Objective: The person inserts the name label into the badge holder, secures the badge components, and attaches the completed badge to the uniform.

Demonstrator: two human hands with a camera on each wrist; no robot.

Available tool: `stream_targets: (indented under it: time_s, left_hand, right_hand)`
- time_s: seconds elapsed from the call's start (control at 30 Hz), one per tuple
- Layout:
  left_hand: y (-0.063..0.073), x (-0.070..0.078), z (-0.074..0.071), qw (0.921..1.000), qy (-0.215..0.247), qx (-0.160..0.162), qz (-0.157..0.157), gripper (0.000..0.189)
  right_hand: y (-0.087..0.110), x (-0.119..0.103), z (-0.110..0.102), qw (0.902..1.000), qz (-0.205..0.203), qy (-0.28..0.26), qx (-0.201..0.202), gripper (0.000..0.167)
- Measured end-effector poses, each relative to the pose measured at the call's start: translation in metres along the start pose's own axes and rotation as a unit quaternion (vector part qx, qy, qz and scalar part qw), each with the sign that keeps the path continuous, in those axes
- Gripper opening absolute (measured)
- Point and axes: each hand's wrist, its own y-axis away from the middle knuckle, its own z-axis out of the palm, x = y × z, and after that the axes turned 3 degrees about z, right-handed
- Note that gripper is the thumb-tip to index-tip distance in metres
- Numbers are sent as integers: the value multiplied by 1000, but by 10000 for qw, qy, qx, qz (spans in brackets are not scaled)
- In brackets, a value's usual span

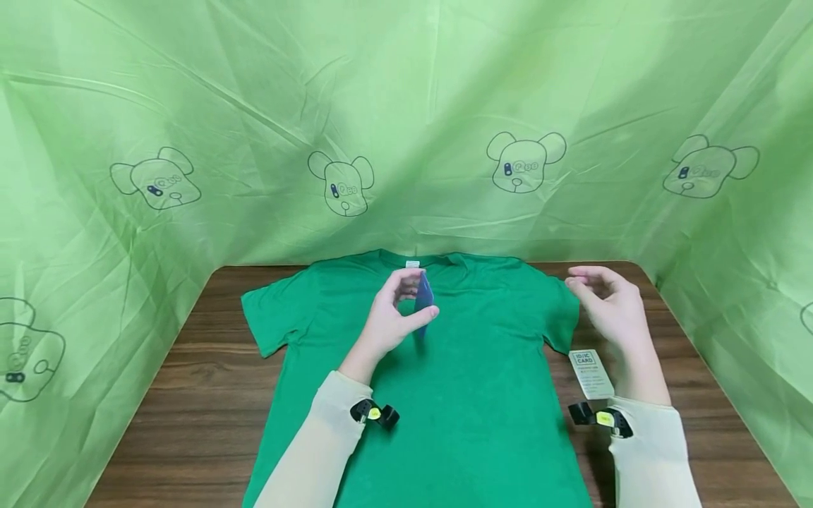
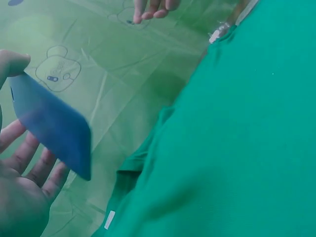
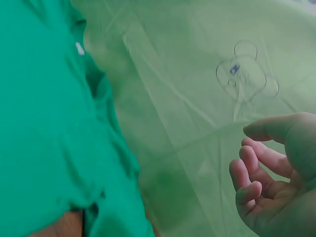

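My left hand (image 1: 390, 321) pinches a thin blue card (image 1: 423, 296) with rounded corners between thumb and fingers. The card stands nearly edge-on in the head view, above the upper part of a green T-shirt (image 1: 419, 409). In the left wrist view the broad face of the blue card (image 2: 54, 126) shows. Spread flat on the table, the shirt has its neck towards the back. Beyond its right sleeve my right hand (image 1: 606, 303) is raised, fingers loosely bent and holding nothing. Below that hand lies a white printed card (image 1: 592, 374) marked ID/IC CARD.
Dark wooden table (image 1: 190, 395) shows on both sides of the shirt. Green cloth (image 1: 406, 106) printed with bear heads hangs behind and at both sides. At the shirt's collar is a small white label (image 1: 412, 264). Each sleeve carries a small wrist camera.
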Motion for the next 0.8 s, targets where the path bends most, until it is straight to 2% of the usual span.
stream_targets:
  time_s: [0.2,0.4,0.6,0.8]
  left_hand:
    - [1,2,0,9999,11,96,-39,72]
    - [0,3,-2,9999,5,51,-102,77]
    - [0,5,-1,9997,-111,85,-219,78]
    - [2,2,1,9982,-557,88,-190,79]
  right_hand:
    - [3,-27,13,9985,-376,-10,-409,32]
    - [-1,-66,31,9951,-677,35,-715,29]
    - [3,-94,60,9926,-584,-301,-1022,32]
    - [11,-97,97,9885,-504,-782,-1195,31]
